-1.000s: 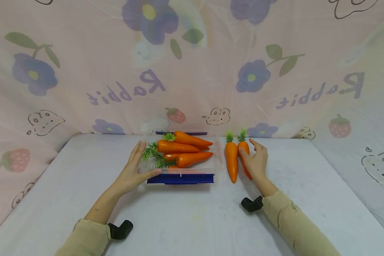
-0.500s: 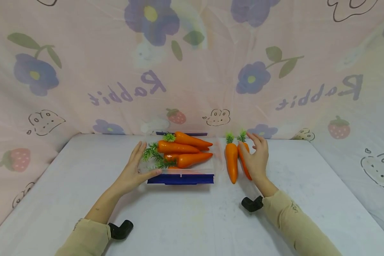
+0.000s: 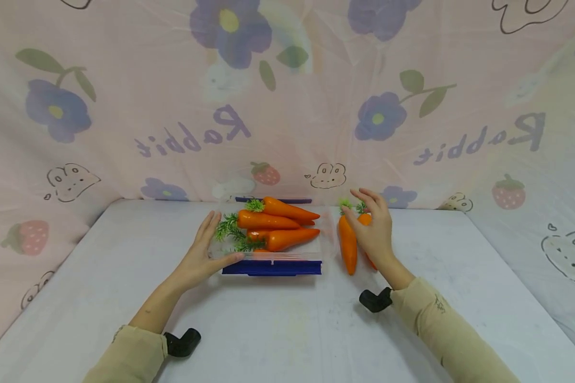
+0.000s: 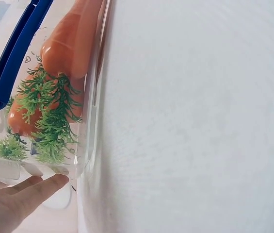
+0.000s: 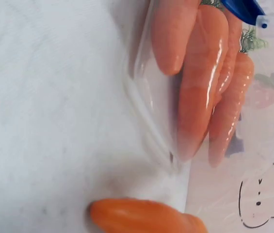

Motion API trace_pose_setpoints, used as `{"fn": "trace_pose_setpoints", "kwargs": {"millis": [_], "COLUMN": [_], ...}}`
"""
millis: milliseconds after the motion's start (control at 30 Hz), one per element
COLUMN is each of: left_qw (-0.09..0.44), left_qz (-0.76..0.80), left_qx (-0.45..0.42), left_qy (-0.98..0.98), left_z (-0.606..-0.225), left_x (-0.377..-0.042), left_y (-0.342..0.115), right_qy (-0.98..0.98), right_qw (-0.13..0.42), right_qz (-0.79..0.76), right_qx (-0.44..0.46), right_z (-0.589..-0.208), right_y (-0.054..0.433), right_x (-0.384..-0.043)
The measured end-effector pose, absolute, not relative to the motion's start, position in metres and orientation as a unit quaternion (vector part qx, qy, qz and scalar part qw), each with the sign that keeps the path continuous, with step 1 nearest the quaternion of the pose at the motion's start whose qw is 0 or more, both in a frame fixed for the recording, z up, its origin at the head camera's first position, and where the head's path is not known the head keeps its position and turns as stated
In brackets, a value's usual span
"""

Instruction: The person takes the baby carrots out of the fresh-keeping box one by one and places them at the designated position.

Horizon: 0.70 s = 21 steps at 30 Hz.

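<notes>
Head view: the right hand (image 3: 376, 234) hides most of the outer loose carrot (image 3: 366, 218); we only get its shoulder and tip, and can't tell whether the thumb touches the inner loose carrot (image 3: 348, 247). The stacked carrots (image 3: 268, 219) overlap in the clear box (image 3: 292, 256), so we have no firm count; one is just a sliver at the front rim. Both sleeves (image 3: 126, 354) and the table (image 3: 268, 330) run off the bottom. Cuff print (image 3: 440, 304) is too small for us to read. Left wrist view: edges crop the left hand (image 4: 13, 206) and blue latch (image 4: 18, 56). Right wrist view: we lose part of one carrot (image 5: 139, 216) below.
</notes>
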<state>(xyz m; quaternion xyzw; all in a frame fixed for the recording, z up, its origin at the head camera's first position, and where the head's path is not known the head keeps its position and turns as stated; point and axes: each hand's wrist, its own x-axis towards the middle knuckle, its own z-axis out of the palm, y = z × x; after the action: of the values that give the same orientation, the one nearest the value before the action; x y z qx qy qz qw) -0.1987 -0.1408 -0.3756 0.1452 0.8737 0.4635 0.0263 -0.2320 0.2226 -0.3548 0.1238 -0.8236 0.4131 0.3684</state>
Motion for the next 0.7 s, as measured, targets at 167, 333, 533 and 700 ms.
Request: {"fn": "trace_pose_setpoints", "kwargs": {"millis": [167,333,533,700], "left_qw": [0.026,0.027,0.025,0.025], "left_qz": [0.467,0.467,0.468,0.469], "left_qx": [0.144,0.144,0.146,0.145], "left_qy": [0.872,0.872,0.871,0.871], "left_z": [-0.376,-0.376,-0.375,-0.375], "left_x": [-0.199,-0.199,-0.199,-0.199], "left_y": [-0.14,-0.141,-0.141,-0.141], "right_qy": [-0.832,-0.839,-0.831,-0.833], "right_qw": [0.331,0.292,0.265,0.243], "right_qz": [0.41,0.403,0.406,0.393], "right_qx": [0.173,0.222,0.271,0.305], "right_z": [-0.347,-0.34,-0.335,-0.335], "right_y": [0.211,0.196,0.183,0.176], "right_x": [-0.232,-0.227,-0.226,-0.23]}}
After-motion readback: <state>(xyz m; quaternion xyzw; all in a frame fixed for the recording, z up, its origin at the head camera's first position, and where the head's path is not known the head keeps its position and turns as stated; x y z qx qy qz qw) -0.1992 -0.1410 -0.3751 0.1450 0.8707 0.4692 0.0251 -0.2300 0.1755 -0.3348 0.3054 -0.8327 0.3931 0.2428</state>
